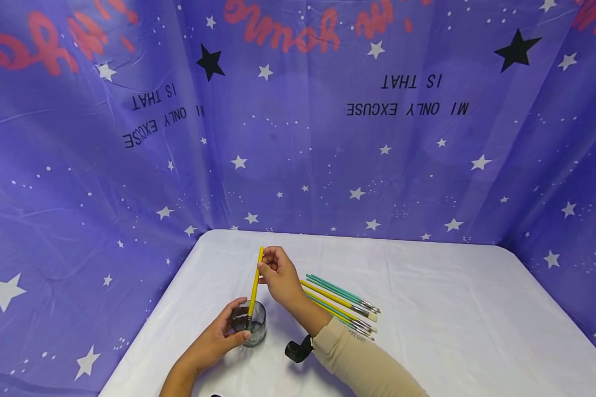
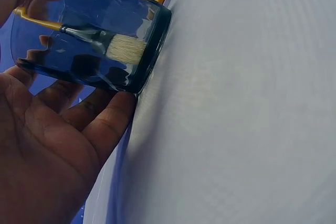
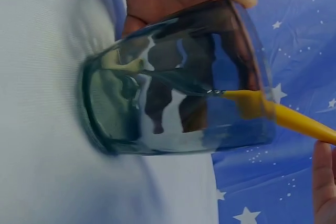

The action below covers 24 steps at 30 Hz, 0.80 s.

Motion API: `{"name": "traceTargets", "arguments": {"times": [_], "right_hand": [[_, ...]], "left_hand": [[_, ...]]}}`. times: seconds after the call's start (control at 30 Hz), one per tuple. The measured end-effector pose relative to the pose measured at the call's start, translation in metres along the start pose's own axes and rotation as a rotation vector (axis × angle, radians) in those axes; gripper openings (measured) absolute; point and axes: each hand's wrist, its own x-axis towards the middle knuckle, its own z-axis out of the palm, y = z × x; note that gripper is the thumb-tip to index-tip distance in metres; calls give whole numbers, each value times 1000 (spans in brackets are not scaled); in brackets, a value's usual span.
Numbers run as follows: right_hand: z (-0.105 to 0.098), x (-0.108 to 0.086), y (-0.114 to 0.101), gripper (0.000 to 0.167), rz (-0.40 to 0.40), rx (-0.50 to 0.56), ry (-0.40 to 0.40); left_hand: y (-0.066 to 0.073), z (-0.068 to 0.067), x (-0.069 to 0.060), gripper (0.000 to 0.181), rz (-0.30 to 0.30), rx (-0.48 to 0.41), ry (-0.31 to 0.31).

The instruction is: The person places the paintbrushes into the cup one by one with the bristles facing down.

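Note:
A smoky clear glass (image 1: 259,331) stands upright on the white table. My left hand (image 1: 212,343) holds it from the left, thumb on the near side and fingers round the far side. With thumb and fingertips, my right hand (image 1: 280,278) pinches a yellow paintbrush (image 1: 255,286) near the top of its handle. The brush leans in the glass, head down. Through the glass in the left wrist view, its pale flat bristles (image 2: 126,49) show close to the base.
Several yellow and green paintbrushes (image 1: 335,294) lie side by side to the right of the glass, partly hidden by the right forearm. A black device (image 1: 298,349) is at the right wrist. A purple star-printed cloth (image 1: 318,182) hangs behind the white table (image 1: 452,314).

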Motion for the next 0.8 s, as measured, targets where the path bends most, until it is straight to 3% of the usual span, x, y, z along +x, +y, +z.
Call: {"name": "traceTargets", "arguments": {"times": [0.17,0.4,0.6,0.8], "right_hand": [[3,-6,-19,21,13,14,-4],[-3,-8,-19,24,34,-8,-51],[-16,-6,2,21,58,-75,-76],[-45,2,27,17,69,-177,-111]], "left_hand": [[2,1,-2,70,-27,-5,2],[2,2,0,70,-9,-2,3],[1,3,0,71,-6,0,3],[1,4,0,73,-2,6,-1]]}}
